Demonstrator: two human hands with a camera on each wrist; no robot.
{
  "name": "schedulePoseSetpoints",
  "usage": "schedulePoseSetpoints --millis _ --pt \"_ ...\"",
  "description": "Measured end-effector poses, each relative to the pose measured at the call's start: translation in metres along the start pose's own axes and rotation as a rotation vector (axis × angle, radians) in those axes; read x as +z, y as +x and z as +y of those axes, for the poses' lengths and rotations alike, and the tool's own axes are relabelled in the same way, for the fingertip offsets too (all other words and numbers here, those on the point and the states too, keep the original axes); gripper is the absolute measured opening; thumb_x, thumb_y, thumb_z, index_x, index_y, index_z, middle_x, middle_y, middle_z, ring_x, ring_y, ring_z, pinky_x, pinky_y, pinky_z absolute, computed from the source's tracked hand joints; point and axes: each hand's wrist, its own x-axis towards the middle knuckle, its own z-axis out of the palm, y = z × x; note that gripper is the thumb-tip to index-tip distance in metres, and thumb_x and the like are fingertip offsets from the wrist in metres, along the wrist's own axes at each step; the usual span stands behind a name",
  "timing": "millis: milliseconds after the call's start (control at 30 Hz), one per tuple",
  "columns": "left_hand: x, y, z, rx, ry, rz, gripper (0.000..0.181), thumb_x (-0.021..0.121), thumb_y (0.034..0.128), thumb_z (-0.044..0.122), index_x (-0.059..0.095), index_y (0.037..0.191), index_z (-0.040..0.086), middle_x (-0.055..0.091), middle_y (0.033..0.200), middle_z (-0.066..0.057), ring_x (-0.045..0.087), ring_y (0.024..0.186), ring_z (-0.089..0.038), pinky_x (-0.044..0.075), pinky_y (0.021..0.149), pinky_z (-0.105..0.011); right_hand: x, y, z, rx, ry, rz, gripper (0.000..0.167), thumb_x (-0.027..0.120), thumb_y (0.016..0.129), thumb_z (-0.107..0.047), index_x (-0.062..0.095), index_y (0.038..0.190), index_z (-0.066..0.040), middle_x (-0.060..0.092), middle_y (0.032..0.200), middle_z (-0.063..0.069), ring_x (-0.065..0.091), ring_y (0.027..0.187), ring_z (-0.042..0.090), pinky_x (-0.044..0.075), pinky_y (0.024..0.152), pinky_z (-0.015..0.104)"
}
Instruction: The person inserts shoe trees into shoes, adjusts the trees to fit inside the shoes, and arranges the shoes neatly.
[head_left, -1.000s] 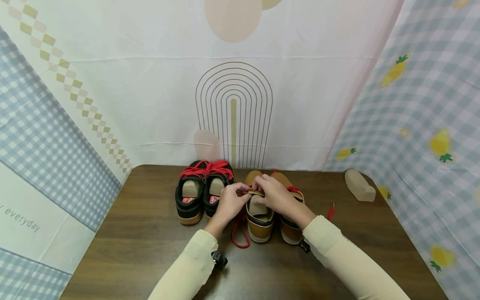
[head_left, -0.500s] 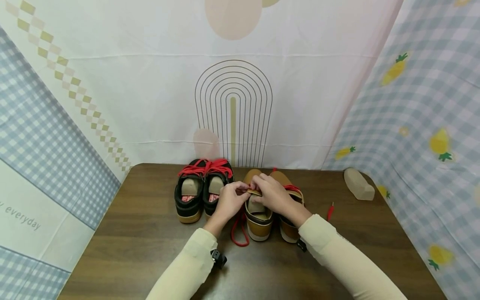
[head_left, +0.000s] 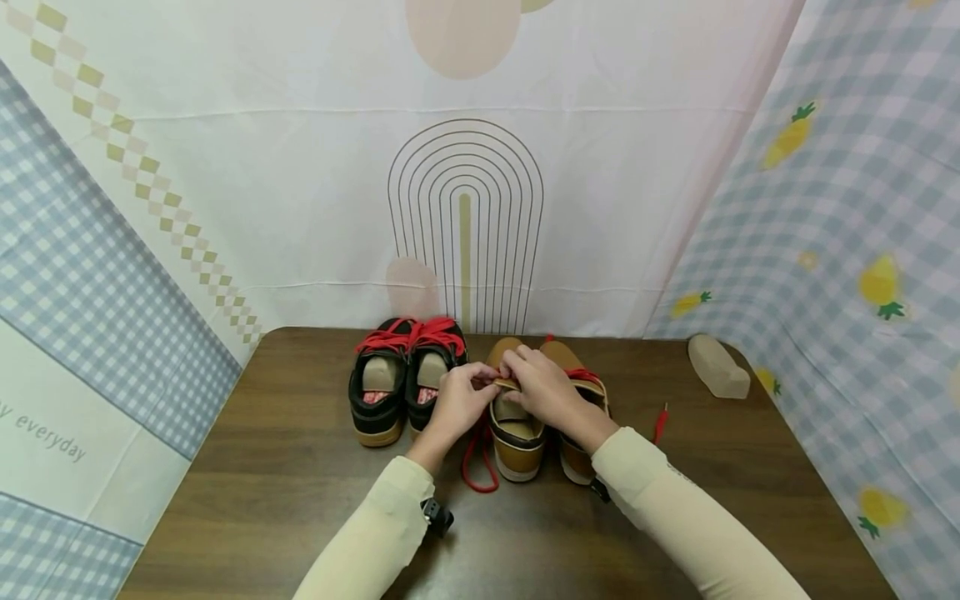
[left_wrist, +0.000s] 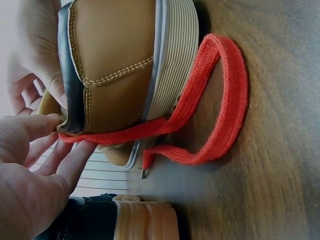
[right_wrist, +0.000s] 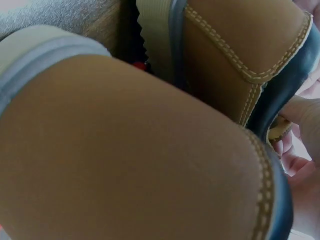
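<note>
Two tan shoes with black collars stand side by side; both hands are at the left tan shoe [head_left: 517, 461]. At its eyelet edge my left hand [head_left: 461, 402] pinches a red shoelace [left_wrist: 235, 95], thumb at the shoe's edge and fingers along the lace. The lace's slack loops on the table beside the sole. My right hand [head_left: 546, 387] grips the tan tongue [right_wrist: 280, 129] at the shoe's opening, its fingertips close to the left hand's. The right tan shoe [head_left: 576, 463], with red lacing, is partly under my right wrist. The fingers hide the eyelets.
A pair of black shoes [head_left: 377, 432] with red laces and beige inserts stands left of the tan pair. At the table's [head_left: 300, 467] far right corner lies a beige shoe form [head_left: 717, 368]. A red lace end [head_left: 661, 423] with a metal tip lies right of the tan shoes.
Both hands stay at the left tan shoe, with only slight finger movement at the tongue. The right forearm has shifted a little to the left.
</note>
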Motion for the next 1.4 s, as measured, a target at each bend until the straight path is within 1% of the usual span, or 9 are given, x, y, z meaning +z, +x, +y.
schedulePoseSetpoints --millis 167,333,500,633,833,967,1100,1267,1400 --pt "0.000 0.000 0.001 -0.005 -0.005 -0.001 0.014 0.076 0.0901 0.006 0.079 0.103 0.010 0.078 0.096 -0.005 0.072 0.087 -0.021 0.059 0.078 -0.037 0.003 0.000 0.001 -0.008 -0.034 0.013 0.041 0.093 0.077 -0.016 0.058 0.098 -0.012 0.055 0.091 0.002 0.056 0.081 0.022 0.048 0.071 0.038" --pt "0.000 0.000 0.001 -0.005 -0.009 0.008 0.013 0.076 0.0895 0.005 0.078 0.102 0.009 0.078 0.095 -0.006 0.072 0.086 -0.021 0.059 0.078 -0.037 0.005 -0.002 0.002 -0.029 -0.055 0.039 0.043 0.093 0.076 -0.018 0.058 0.099 -0.011 0.056 0.092 0.003 0.056 0.081 0.023 0.048 0.071 0.038" --pt "0.001 0.000 0.001 -0.017 -0.007 0.003 0.014 0.077 0.0891 0.006 0.078 0.103 0.009 0.076 0.092 -0.005 0.070 0.083 -0.019 0.058 0.075 -0.034 0.004 -0.006 0.003 -0.044 -0.051 0.048 0.042 0.093 0.077 -0.018 0.058 0.101 -0.011 0.056 0.095 0.003 0.056 0.085 0.023 0.050 0.074 0.038" --pt "0.002 -0.001 0.002 -0.024 0.014 0.000 0.015 0.078 0.0890 0.008 0.077 0.103 0.011 0.075 0.091 -0.004 0.069 0.082 -0.017 0.056 0.073 -0.031 0.001 -0.009 0.004 -0.048 -0.036 0.058 0.043 0.093 0.076 -0.020 0.058 0.101 -0.011 0.055 0.095 0.003 0.054 0.087 0.023 0.049 0.076 0.038" --pt "0.002 -0.002 0.004 -0.028 0.036 -0.003 0.015 0.079 0.0886 0.007 0.077 0.103 0.011 0.074 0.091 -0.004 0.067 0.081 -0.015 0.055 0.072 -0.031 -0.012 -0.015 0.005 -0.070 0.009 0.063 0.046 0.094 0.075 -0.021 0.056 0.099 -0.011 0.053 0.094 0.002 0.049 0.086 0.022 0.045 0.076 0.037" --pt "0.000 -0.002 0.006 -0.023 0.050 -0.003 0.015 0.078 0.0888 0.006 0.077 0.103 0.010 0.074 0.090 -0.004 0.067 0.080 -0.015 0.054 0.071 -0.030 -0.023 -0.020 0.007 -0.068 0.038 0.059 0.045 0.093 0.076 -0.021 0.058 0.101 -0.009 0.053 0.095 0.002 0.048 0.087 0.020 0.043 0.078 0.036" --pt "-0.002 -0.001 0.007 -0.012 0.069 0.003 0.016 0.077 0.0889 0.004 0.077 0.104 0.009 0.075 0.091 -0.005 0.068 0.083 -0.017 0.055 0.073 -0.032 -0.034 -0.027 0.009 -0.047 0.070 0.061 0.045 0.093 0.077 -0.021 0.061 0.105 -0.007 0.057 0.100 0.004 0.052 0.094 0.023 0.047 0.083 0.039" --pt "-0.003 0.001 0.007 -0.010 0.088 -0.009 0.017 0.076 0.0897 0.003 0.077 0.105 0.009 0.075 0.092 -0.004 0.068 0.084 -0.017 0.055 0.073 -0.032 -0.045 -0.036 0.015 -0.010 0.090 0.064 0.044 0.091 0.079 -0.024 0.060 0.107 -0.009 0.058 0.105 0.005 0.056 0.102 0.026 0.050 0.085 0.041" --pt "-0.005 0.002 0.006 -0.003 0.095 -0.022 0.017 0.076 0.0899 0.002 0.077 0.105 0.009 0.074 0.092 -0.004 0.067 0.083 -0.016 0.054 0.073 -0.031 -0.053 -0.045 0.024 0.007 0.107 0.080 0.043 0.090 0.080 -0.024 0.061 0.108 -0.009 0.058 0.106 0.005 0.056 0.099 0.023 0.051 0.084 0.041"
